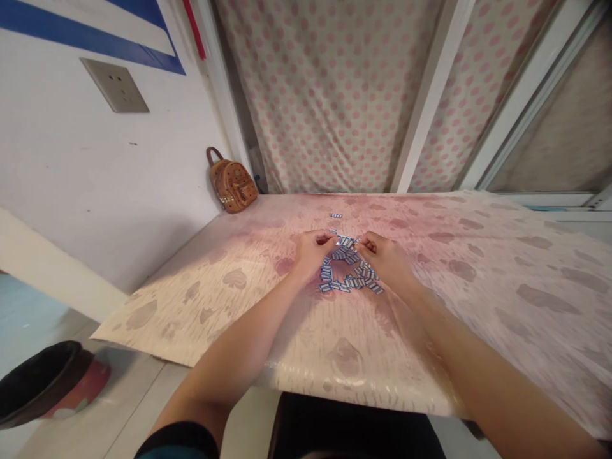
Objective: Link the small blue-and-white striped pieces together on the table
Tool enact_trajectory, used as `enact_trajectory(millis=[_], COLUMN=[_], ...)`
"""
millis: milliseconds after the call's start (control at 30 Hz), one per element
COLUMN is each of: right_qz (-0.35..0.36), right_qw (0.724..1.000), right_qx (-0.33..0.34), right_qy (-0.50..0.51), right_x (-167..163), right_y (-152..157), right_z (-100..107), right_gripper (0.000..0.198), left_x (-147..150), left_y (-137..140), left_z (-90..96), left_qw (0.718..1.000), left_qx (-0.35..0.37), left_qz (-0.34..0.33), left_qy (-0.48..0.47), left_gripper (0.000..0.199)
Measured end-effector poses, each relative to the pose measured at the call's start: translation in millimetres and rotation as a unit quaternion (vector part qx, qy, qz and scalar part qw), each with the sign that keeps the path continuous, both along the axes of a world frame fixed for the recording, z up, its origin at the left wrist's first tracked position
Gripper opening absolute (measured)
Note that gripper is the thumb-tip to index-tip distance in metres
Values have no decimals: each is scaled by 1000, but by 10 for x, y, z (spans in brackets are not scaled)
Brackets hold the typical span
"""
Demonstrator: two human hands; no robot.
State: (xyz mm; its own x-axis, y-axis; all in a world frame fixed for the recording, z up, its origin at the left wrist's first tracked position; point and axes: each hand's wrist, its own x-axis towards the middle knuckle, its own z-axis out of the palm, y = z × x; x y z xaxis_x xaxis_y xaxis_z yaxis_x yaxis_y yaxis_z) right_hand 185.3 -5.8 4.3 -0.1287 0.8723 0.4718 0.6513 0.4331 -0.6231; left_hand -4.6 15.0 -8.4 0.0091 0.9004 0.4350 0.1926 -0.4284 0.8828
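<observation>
Small white tiles with blue edges (354, 282) lie in a loose ring on the patterned tablecloth, some stacked or tilted against each other. At the far side of that ring, my left hand (312, 250) and my right hand (382, 252) face each other with fingers bent inward. Between their fingertips runs a short row of tiles (346, 241), pinched at its two ends. Part of the pile is hidden behind my right hand. Farther back, a separate short row of tiles (336, 215) lies on the cloth.
A small brown backpack (233, 185) stands at the table's back left corner by the wall. Beyond the back edge hangs a dotted curtain (335, 95). A dark-lined bin (48, 386) is on the floor at left; a black seat (354, 427) sits under the front edge.
</observation>
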Motion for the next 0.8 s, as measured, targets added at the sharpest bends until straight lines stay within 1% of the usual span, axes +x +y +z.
enact_trajectory(millis=[133,300,533,800], right_qz=[-11,-27,-31,-26], right_qw=[1000,999,999,999], right_qx=[12,14,12,13], right_qy=[-6,-18,-27,-26], right_x=[2,-10,-6,-9], right_y=[-10,-12,-11,-10], right_z=[21,26,18,2], right_gripper=[15,17,17,17], left_x=[-1,-5,1,14], left_y=[5,13,0,-22], left_z=[-6,-22,-34,-11], left_qw=[1000,999,999,998], left_qx=[-4,2,10,-2], left_qz=[-11,-8,-15,-18], left_qy=[16,37,42,53], left_gripper=[14,14,14,12])
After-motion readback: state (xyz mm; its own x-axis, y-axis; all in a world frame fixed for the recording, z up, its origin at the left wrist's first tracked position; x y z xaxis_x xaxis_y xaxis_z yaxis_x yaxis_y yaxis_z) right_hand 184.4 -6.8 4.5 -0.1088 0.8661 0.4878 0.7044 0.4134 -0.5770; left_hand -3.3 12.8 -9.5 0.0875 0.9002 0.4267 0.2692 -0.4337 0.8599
